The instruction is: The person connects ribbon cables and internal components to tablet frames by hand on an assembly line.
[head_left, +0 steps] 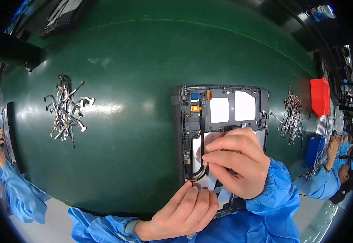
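left hand (188, 210): lower, fingers (178, 197) bent | right hand (241, 162): higher, fingers pinched together

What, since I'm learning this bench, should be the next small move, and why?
Probably press down the black cable at its lower end with the left hand, whose fingertip sits there; the right hand has fingertips beside the cable's bend.

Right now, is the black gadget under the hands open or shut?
Open: the gadget shows its insides facing up, with white panels, an orange connector and a black cable in view.
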`<act>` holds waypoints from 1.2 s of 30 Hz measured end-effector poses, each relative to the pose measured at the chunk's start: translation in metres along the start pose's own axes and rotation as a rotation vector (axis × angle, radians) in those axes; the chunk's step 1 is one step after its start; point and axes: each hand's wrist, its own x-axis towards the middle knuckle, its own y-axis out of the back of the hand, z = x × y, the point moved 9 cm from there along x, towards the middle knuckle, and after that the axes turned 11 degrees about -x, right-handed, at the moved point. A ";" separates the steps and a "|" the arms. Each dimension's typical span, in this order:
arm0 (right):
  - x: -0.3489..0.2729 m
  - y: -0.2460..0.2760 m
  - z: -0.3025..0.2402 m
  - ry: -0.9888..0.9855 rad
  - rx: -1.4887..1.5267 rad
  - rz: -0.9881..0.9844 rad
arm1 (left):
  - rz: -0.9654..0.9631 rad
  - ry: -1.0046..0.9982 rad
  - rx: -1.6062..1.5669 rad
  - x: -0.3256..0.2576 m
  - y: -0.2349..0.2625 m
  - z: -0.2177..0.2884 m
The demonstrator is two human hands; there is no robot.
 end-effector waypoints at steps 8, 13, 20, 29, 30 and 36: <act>-0.001 -0.004 0.010 -0.103 -0.006 -0.004 | -0.059 -0.031 0.118 0.015 0.013 -0.004; -0.003 -0.002 0.012 -0.094 -0.001 0.005 | -0.053 -0.028 0.127 0.021 0.014 -0.003; -0.002 -0.004 0.020 -0.218 0.005 0.007 | -0.072 -0.057 0.165 0.023 0.013 -0.003; 0.004 -0.004 0.018 -0.144 0.000 0.001 | 0.162 0.354 -0.039 0.012 0.005 -0.014; 0.003 -0.005 0.021 -0.174 -0.034 -0.021 | 0.156 0.358 -0.053 0.015 0.006 -0.016; 0.002 -0.006 0.021 -0.162 -0.024 -0.005 | 0.166 0.366 -0.059 0.012 0.005 -0.015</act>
